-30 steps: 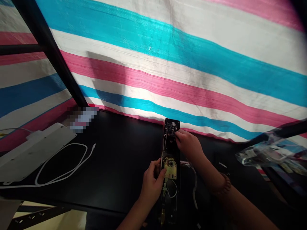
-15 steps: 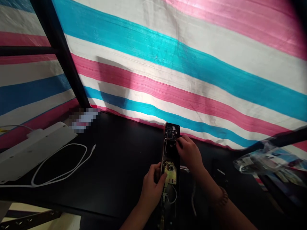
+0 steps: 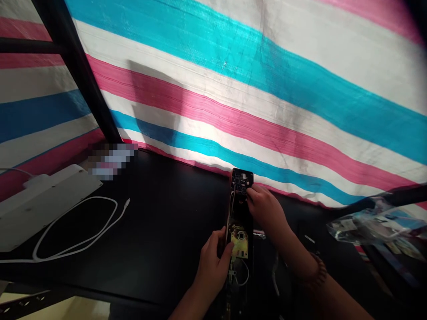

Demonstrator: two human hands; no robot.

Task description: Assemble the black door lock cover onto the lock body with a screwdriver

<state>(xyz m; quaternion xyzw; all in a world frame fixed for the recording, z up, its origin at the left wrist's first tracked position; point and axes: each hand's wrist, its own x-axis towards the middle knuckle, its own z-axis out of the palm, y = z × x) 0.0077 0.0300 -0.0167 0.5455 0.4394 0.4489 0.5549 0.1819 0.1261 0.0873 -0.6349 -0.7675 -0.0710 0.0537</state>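
A long, narrow black device housing stands out from the dark table, with a circuit board at its far end and a yellowish metal plate lower down. My left hand grips the housing's left side, its thumb on the edge of the metal plate. Near the circuit board, my right hand has its fingers pinched together at the housing's right edge; anything between the fingertips is hidden. A thin white wire loops below the plate.
On the black table at left are a white power strip and a looped white cable. Clear plastic bags lie at right. A striped sheet hangs behind the table, beside a dark frame post.
The view has shifted slightly, so the striped sheet appears higher and the housing a little further right. Both hands keep nearly the same places on the housing.
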